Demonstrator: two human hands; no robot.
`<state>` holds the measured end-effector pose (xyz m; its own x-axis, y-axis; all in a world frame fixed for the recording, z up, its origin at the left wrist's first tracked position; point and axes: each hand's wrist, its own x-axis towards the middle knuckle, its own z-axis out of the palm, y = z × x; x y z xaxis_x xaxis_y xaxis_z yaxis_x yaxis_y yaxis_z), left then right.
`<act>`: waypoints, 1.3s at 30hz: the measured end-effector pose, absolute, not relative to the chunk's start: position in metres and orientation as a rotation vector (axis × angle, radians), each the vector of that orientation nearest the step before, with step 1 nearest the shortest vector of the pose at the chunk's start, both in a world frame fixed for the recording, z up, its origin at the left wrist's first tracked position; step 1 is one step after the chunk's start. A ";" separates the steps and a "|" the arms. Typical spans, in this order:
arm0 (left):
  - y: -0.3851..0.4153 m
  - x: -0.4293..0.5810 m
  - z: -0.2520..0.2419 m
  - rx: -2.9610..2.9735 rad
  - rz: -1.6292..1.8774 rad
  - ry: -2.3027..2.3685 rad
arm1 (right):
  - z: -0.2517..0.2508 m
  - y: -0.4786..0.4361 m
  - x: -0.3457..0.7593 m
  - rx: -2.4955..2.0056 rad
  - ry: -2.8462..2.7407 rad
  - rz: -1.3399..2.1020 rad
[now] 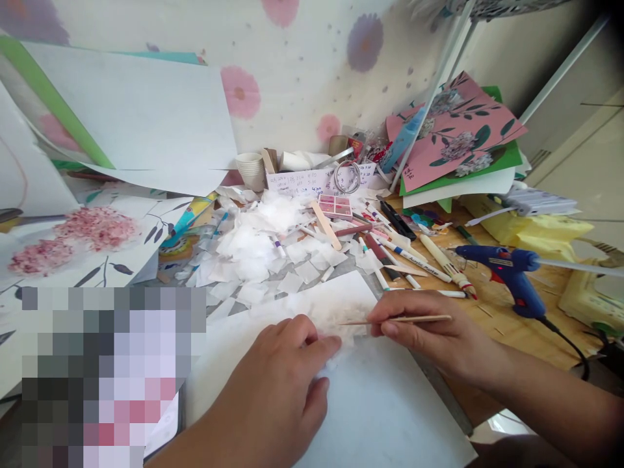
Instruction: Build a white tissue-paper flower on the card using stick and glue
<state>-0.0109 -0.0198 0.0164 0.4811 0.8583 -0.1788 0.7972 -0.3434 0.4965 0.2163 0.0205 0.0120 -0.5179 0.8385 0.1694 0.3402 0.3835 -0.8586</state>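
Observation:
A thin wooden skewer (424, 319) is pinched between the thumb and fingers of my right hand (414, 328), its narrow tip pointing left. That tip touches or hovers just over a cluster of small white tissue pieces (336, 309) on a white paper sheet (390, 403). My left hand (287, 370) rests on the sheet at the near left of the cluster. Its index finger lies against the cluster's edge, with the thumb apart below. Whatever is under its curled fingers is hidden.
Loose white tissue squares (253, 240) pile up behind the sheet. Markers (385, 253), a pink palette (335, 206) and a paper cup (250, 170) stand farther back. A blue glue gun (511, 273) lies at right. Flower artworks flank both sides; a pixelated area covers the lower left.

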 end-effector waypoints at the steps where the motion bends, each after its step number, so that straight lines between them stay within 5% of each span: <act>1: -0.020 -0.011 0.016 2.208 0.162 1.356 | 0.013 0.019 0.215 -0.986 -2.060 1.068; 12: -0.020 -0.015 0.004 2.215 0.263 1.425 | 0.014 0.012 0.217 -0.703 -2.327 0.933; 26: -0.019 -0.014 0.004 2.283 0.214 1.367 | 0.013 0.013 0.221 -0.920 -2.245 1.068; 33: -0.021 -0.016 0.003 2.284 0.228 1.379 | 0.020 0.008 0.219 -0.967 -2.283 0.890; 39: -0.022 -0.014 0.004 2.260 0.191 1.426 | 0.024 -0.004 0.252 -0.941 -2.550 0.340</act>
<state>-0.0142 -0.0225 0.0039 0.4536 0.8826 -0.1234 0.8189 -0.3581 0.4486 0.2524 -0.0044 0.0244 -0.6933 0.6628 0.2829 0.5657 0.7437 -0.3563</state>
